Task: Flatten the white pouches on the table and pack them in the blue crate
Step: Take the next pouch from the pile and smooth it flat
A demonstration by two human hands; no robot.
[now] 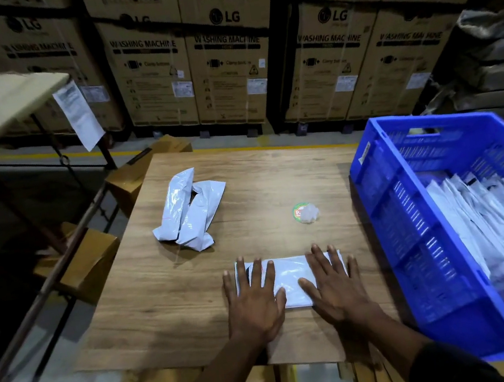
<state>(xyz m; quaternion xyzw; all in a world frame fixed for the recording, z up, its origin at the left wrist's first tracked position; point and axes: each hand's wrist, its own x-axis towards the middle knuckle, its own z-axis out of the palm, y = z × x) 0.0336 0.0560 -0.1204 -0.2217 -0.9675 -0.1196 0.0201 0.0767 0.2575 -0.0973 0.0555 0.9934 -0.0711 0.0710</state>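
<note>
Head view — left hand (254, 301), right hand (333, 286) flat (fingers spread, grip released) on white pouch (290, 278).

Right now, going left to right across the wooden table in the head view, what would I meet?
Crumpled white pouches → left hand → right hand, both pressing one flat pouch → blue crate.

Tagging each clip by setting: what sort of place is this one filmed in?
Most likely a warehouse or stockroom: stacked washing machine cartons line the back, yellow floor line marks the aisle, and a blue crate of white pouches sits beside a wooden table.
</note>
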